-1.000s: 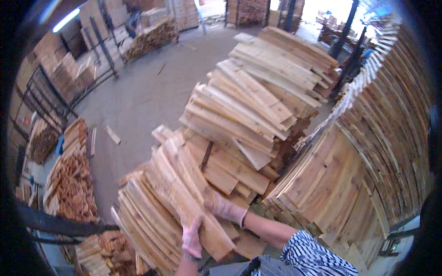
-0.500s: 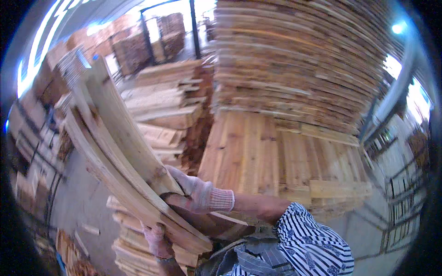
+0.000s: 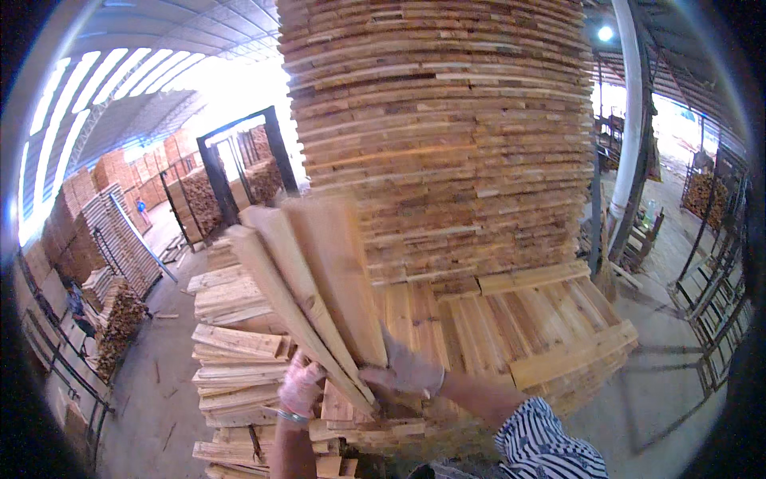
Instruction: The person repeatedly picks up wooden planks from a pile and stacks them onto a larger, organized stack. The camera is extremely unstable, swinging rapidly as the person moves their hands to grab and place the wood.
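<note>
Daylight floods under a high ribbed roof (image 3: 199, 28) across a timber shed. Gloved, the left hand (image 3: 302, 383) pinches the lower left edge of several boards (image 3: 307, 291); the right hand (image 3: 407, 371) lies against their lower right end, too blurred to tell how firmly its fingers close. Held near one end, the boards fan upward and away, so their far weight could twist the bundle, and one plank could slide free if either grip slackens. Left of them, a loose pile (image 3: 231, 303) with ragged ends could snag an edge or shift if knocked. Beyond, a flat layer of planks (image 3: 507, 327) fronts a tall stack (image 3: 447, 160), which a wide swing could strike.
</note>
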A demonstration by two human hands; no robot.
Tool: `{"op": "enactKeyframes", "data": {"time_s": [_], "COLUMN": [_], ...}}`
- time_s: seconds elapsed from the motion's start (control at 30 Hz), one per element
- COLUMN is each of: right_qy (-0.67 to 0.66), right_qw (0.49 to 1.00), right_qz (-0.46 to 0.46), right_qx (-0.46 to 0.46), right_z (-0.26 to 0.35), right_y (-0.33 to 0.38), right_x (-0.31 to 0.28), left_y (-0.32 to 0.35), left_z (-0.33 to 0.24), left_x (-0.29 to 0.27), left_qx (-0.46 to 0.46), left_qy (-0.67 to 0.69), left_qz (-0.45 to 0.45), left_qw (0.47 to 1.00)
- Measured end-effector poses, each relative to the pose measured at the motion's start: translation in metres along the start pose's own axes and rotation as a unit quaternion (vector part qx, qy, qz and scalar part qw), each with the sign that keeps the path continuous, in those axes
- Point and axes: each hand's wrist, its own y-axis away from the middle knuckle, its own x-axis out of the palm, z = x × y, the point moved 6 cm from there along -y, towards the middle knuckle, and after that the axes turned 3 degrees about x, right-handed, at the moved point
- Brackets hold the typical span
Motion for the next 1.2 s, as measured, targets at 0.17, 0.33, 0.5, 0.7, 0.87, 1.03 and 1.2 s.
{"op": "enactKeyframes", "data": {"time_s": [0.17,0.33,0.5,0.7,0.87,1.03,1.2], "right_qy": [-0.054,0.119,0.234,0.356,0.412,0.569,0.459], "right_qw": [0.993,0.983,0.938,0.846,0.747,0.612,0.701], "right_qz": [-0.009,-0.008,-0.148,-0.15,-0.044,0.048,-0.063], "right_qx": [0.105,0.137,0.208,0.368,0.521,0.547,0.542], "right_z": [-0.045,0.002,0.024,0.044,0.019,-0.091,-0.136], "right_y": [0.017,0.044,0.123,0.203,0.261,0.324,0.379], "right_x": [-0.001,-0.078,-0.212,-0.336,-0.432,-0.458,-0.49], "left_y": [0.001,-0.006,-0.013,-0.008,-0.013,-0.025,-0.043], "left_z": [0.0,-0.027,-0.005,0.064,0.129,0.215,0.199], "left_x": [0.054,0.139,0.303,0.476,0.593,0.619,0.554], "left_qx": [0.094,-0.007,0.066,-0.121,-0.234,-0.276,-0.304], "left_qy": [0.05,0.196,0.247,0.177,0.216,0.002,-0.004], "left_qz": [0.02,0.033,0.092,0.071,0.2,0.193,0.212], "left_qw": [0.994,0.98,0.962,0.974,0.926,0.942,0.929]}}
